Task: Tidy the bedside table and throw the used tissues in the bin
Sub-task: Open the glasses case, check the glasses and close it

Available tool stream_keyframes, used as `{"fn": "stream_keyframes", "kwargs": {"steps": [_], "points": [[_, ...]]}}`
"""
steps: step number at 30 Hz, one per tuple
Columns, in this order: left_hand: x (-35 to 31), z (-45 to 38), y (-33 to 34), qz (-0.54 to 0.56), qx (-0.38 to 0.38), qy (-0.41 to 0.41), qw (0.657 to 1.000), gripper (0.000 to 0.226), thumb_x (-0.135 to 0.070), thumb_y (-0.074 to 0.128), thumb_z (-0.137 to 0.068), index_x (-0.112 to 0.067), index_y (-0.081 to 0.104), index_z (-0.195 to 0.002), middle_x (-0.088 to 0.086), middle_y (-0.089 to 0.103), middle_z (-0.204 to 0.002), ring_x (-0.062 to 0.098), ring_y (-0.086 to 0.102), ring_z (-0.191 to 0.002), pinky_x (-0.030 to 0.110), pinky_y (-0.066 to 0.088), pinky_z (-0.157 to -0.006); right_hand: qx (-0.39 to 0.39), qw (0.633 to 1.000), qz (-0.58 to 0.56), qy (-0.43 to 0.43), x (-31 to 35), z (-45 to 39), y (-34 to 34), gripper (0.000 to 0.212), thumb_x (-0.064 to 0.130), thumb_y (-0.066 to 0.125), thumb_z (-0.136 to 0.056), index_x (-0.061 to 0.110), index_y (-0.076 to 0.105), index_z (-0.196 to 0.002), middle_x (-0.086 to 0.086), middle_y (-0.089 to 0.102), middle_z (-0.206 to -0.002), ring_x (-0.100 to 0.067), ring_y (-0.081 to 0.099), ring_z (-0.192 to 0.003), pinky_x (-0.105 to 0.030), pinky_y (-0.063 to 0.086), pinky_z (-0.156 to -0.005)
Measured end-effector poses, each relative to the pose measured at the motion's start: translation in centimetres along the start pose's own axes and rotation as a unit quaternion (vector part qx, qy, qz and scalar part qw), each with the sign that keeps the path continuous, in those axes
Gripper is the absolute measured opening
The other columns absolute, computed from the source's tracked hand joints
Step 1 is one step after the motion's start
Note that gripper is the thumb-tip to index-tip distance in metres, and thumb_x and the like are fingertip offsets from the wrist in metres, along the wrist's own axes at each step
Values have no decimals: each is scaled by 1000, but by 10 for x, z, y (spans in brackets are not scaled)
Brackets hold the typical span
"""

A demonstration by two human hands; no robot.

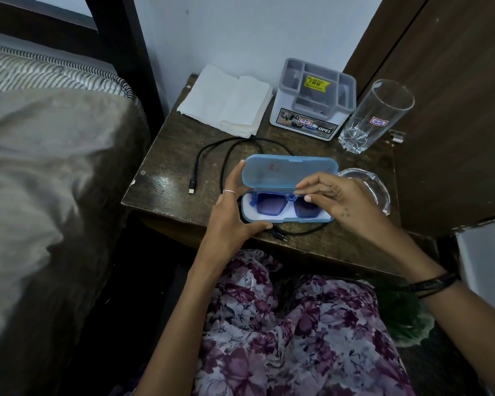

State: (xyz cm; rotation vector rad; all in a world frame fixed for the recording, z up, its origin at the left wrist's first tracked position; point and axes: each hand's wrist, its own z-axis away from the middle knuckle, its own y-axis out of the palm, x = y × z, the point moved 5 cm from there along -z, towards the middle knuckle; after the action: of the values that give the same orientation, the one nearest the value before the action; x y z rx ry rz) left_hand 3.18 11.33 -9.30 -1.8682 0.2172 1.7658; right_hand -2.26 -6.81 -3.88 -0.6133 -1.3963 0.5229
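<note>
A blue glasses case (pixel 286 174) lies open at the front of the dark wooden bedside table (pixel 166 167). Blue-tinted sunglasses (pixel 272 205) rest inside its white tray. My left hand (pixel 232 215) grips the case's left end, thumb under the front edge and fingers against the lid. My right hand (pixel 335 197) pinches the top bar of the sunglasses at the bridge. A stack of white tissues (pixel 226 101) lies flat at the back left of the table. No bin is in view.
A black charging cable (pixel 212 155) loops behind and under the case. A grey-and-white organiser box (pixel 312 104) stands at the back, a tall glass tumbler (pixel 375 115) beside it. A glass ashtray (pixel 375 187) sits right of the case. A bed (pixel 40 167) borders the left.
</note>
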Motion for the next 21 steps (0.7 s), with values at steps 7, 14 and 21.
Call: {"fn": "stream_keyframes", "kwargs": {"steps": [7,14,21], "points": [[-1,2,1,5,-2,-8,1000,119,-14,83,-64,-53,-7,-132,-11,57,-110,3,57,-102,23,44,-87,-168,964,155,-138,24,11,-16,21,8,64,-87,8,68,-108,3,67,-105,9,54,-92,-7,45,-84],[5,1,0,38,4,-23,999,127,-9,82,-64,-41,-12,-143,-25,59,-103,-10,60,-96,13,48,-86,-11,973,226,-41,14,-13,-9,48,32,45,-97,18,38,-143,-4,44,-144,-19,38,-134,-27,29,-104],[1,3,-1,36,-14,-26,999,129,-13,84,-63,-50,-17,-134,-15,62,-105,1,62,-101,27,50,-93,-79,956,246,-139,18,8,-10,32,20,44,-98,13,56,-127,-2,60,-118,-17,61,-97,-27,49,-79]]}}
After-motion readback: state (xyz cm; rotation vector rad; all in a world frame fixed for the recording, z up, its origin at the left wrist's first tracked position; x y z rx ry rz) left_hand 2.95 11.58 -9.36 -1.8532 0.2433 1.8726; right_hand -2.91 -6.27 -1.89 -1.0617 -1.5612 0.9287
